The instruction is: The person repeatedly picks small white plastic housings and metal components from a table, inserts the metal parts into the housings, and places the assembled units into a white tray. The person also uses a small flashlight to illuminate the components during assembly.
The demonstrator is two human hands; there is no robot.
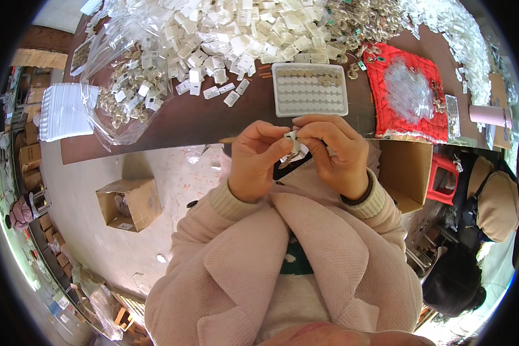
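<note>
Small white piece (292, 136), held up near the close edge of the brown table (213, 124). We see it between both hands: the left hand (255, 160) pinches it from the left, the right hand (341, 154) from the right, the two grips nearly meeting — so neither is nearer. Its long axis we cannot tell, because fingers cover most of it. Beyond the hands, on the table, sits a white tray (314, 116) with small pieces (311, 89) in rows.
</note>
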